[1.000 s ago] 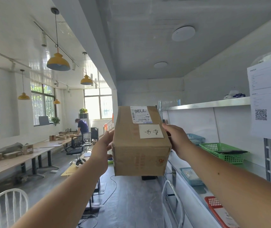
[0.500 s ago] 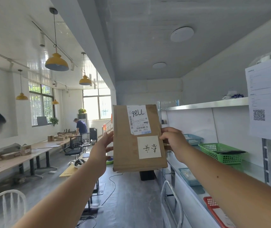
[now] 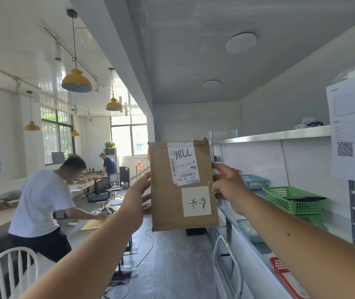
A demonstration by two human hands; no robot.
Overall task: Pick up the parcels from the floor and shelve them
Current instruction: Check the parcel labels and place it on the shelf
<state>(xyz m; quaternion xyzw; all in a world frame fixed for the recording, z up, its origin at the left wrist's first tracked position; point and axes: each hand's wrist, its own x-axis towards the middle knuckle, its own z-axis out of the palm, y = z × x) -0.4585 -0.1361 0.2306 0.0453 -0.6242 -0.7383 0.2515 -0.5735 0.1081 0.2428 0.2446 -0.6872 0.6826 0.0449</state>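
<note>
1. Shelving of grey metal [image 3: 275, 134] is running along the person's right, carrying a green plastic basket [image 3: 290, 201] and a blue plastic basket [image 3: 255, 181]; no parcel is visibly sitting on it.
2. The brown cardboard parcel [image 3: 165, 203] is hanging upright at chest height, just left of the shelving and clear of the floor, so lifting looks done and shelving is judged to be what is left.
3. The left hand [image 3: 134, 199] is pressing flat against its left edge.
4. The right hand [image 3: 229, 187] is gripping its right edge, fingers curled.
5. Its white shipping label [image 3: 183, 162] is facing the camera upside down.
</note>
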